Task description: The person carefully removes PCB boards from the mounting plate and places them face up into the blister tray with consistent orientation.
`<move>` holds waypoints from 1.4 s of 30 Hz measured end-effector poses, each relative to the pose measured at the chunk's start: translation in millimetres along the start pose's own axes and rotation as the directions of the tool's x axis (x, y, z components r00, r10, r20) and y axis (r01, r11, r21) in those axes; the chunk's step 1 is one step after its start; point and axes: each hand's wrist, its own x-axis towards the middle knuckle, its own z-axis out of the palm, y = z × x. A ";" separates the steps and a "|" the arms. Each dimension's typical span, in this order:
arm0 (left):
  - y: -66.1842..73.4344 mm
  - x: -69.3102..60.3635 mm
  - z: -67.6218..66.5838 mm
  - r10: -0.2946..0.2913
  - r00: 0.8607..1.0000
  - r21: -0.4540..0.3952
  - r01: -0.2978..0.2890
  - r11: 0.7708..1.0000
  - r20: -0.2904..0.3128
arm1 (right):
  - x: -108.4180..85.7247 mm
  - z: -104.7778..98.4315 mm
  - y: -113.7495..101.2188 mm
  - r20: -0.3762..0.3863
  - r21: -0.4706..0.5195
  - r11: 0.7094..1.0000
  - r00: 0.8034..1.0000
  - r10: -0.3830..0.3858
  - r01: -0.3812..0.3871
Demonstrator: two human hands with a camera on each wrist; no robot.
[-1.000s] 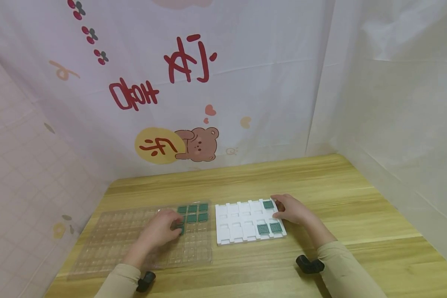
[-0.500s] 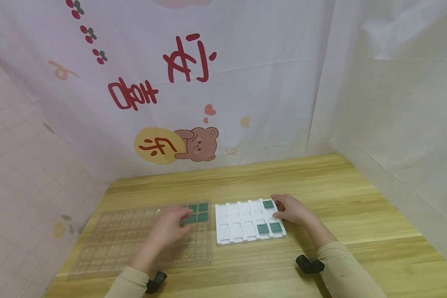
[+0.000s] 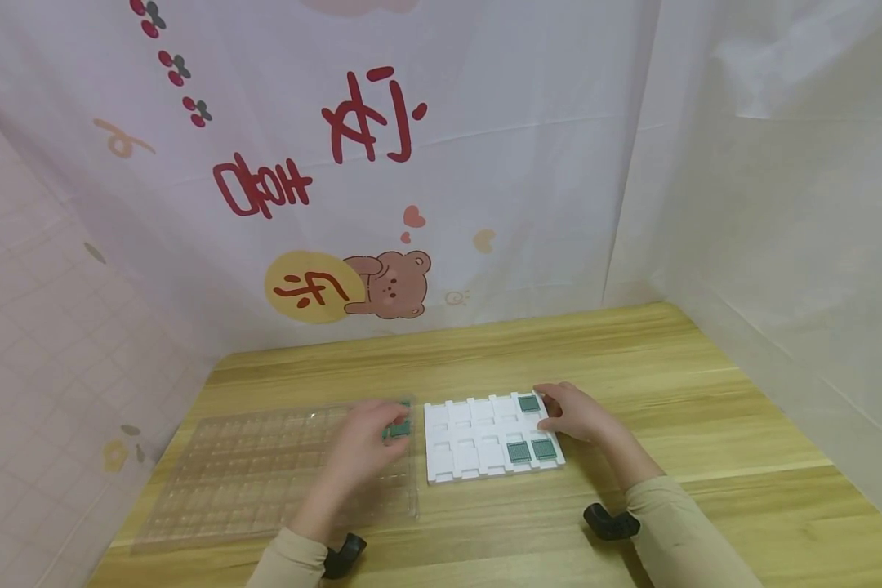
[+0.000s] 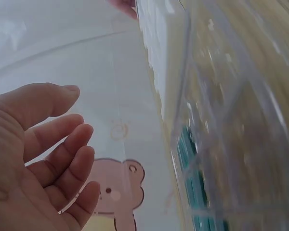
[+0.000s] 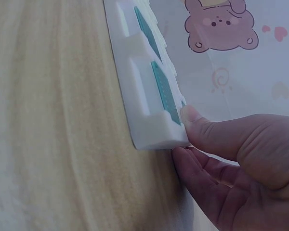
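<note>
My left hand [image 3: 367, 441] hovers over the right part of a clear plastic tray [image 3: 213, 482], fingers loosely bent. In the left wrist view, the thumb stands apart from the fingertips [image 4: 84, 130] with nothing visible between them. A few small green circuit chips [image 3: 400, 429] show beyond that hand; others under it are hidden. My right hand [image 3: 576, 415] holds the right end of a white tray [image 3: 463, 429], its thumb on the edge in the right wrist view. Three chips lie in the white tray: one at the back right [image 3: 529, 403], two at the front right [image 3: 518, 452].
Both trays lie side by side on a wood-grain table [image 3: 485, 359], a narrow gap between them. A white printed curtain [image 3: 522, 204] rises behind and at both sides. A black wrist device [image 3: 345, 555] is on the left arm, another [image 3: 612, 523] on the right.
My left hand has moved right and slightly back across the clear tray, now covering chips that showed earlier. My right hand and the white tray have stayed put.
</note>
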 end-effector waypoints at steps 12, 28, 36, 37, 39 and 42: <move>22.2 12.2 20.3 0.091 0.995 0.012 -0.092 0.996 0.038 | 0.9 2.6 3.4 -0.006 0.001 1.000 1.000 0.005 -0.005; 49.2 27.7 46.4 0.130 0.981 0.022 -0.135 0.991 0.146 | -0.4 2.2 1.6 -0.002 0.012 1.000 1.000 0.018 -0.018; 65.4 39.7 55.6 0.162 0.973 0.069 -0.175 0.982 0.166 | 1.0 1.2 1.4 -0.003 0.006 1.000 1.000 0.026 -0.026; 67.9 40.8 57.3 0.158 0.973 0.077 -0.172 0.982 0.169 | 1.2 1.2 1.3 -0.002 0.007 1.000 1.000 0.025 -0.025; 72.4 42.8 61.3 0.149 0.974 0.095 -0.166 0.982 0.170 | 1.7 1.3 1.3 0.001 0.009 1.000 1.000 0.020 -0.020; 78.8 45.4 68.0 0.135 0.977 0.119 -0.155 0.981 0.162 | 1.9 1.2 1.2 0.002 0.017 1.000 1.000 0.022 -0.022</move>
